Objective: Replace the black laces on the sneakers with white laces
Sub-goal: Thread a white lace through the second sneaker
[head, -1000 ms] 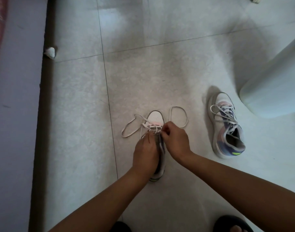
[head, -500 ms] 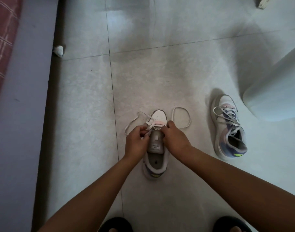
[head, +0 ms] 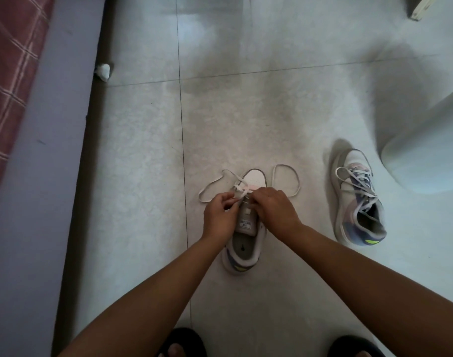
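Observation:
A white sneaker (head: 243, 249) stands on the tiled floor, toe pointing away from me, its tongue with a label showing. A white lace (head: 210, 189) is threaded through its front eyelets; loose loops lie on the floor to both sides. My left hand (head: 220, 217) pinches the lace at the shoe's left side. My right hand (head: 274, 210) grips the shoe's right side near the eyelets, where its fingers are hidden. A second sneaker (head: 356, 199), laced in white, lies to the right.
A bed edge with purple sheet (head: 40, 176) and a red checked cover (head: 9, 73) runs along the left. A crumpled white wad (head: 103, 70) lies by it. A pale rounded object (head: 426, 150) stands at the right. My feet in black slippers (head: 181, 343) show below.
My left hand moved off the shoe's top to its left side, uncovering the tongue and opening. The view has shifted a little to the left.

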### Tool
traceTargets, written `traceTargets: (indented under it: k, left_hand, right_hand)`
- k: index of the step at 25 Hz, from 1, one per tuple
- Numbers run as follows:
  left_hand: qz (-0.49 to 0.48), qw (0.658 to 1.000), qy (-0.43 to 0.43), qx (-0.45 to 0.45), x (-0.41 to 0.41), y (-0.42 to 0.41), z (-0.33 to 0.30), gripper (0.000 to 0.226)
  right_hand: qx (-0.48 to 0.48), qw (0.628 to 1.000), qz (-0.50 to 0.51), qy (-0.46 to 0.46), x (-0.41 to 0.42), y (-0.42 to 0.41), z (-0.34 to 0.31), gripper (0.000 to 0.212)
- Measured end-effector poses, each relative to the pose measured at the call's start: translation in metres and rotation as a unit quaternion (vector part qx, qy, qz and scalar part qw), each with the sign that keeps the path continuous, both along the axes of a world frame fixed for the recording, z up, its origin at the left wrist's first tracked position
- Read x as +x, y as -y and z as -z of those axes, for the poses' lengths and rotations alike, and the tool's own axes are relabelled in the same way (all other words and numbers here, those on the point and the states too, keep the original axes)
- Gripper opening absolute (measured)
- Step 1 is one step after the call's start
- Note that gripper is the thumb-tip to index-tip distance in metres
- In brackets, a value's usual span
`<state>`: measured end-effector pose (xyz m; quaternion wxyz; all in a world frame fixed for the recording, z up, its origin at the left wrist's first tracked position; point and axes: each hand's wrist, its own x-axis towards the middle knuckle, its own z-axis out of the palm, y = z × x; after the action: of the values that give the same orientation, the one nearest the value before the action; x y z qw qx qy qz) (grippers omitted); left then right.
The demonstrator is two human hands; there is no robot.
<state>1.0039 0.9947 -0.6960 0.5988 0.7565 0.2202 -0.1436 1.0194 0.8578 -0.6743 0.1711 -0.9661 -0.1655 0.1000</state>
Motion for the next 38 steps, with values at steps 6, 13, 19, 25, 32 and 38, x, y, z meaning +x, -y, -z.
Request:
traceTargets:
  k: [6, 13, 19, 25, 32, 38]
  left_hand:
    - [-0.057, 0.995, -0.058, -0.053, 0.002, 0.004, -0.003, 0.033]
    - [0.140, 0.989, 0.002, 0.039, -0.025, 0.007, -0.005, 0.061]
    - [0.228, 0.947, 0.028, 0.226, -0.048, 0.014, 0.004, 0.103]
    - [0.312, 0.936, -0.028, 0.159, -0.049, 0.011, -0.010, 0.048]
    - [0.021, 0.991, -0.061, 0.114, -0.033, 0.002, -0.047, 0.021]
    - [-0.006, 0.887, -0.295, -0.356, -0.034, -0.010, -0.109, 0.037]
  right_hand:
    - [-0.012, 0.996, 0.082, -0.033, 0.001, -0.005, 0.018, 0.019]
    - [0.180, 0.951, 0.248, -0.041, -0.008, -0.017, 0.027, 0.011]
    - [0.155, 0.969, 0.135, 0.140, -0.015, -0.025, 0.002, 0.004]
    - [0.378, 0.908, -0.050, 0.174, -0.073, -0.039, -0.069, 0.009]
    - [0.488, 0.870, -0.038, 0.049, -0.114, -0.016, -0.112, 0.024]
    - [0.531, 0.829, 0.016, -0.176, -0.120, -0.003, -0.100, 0.023]
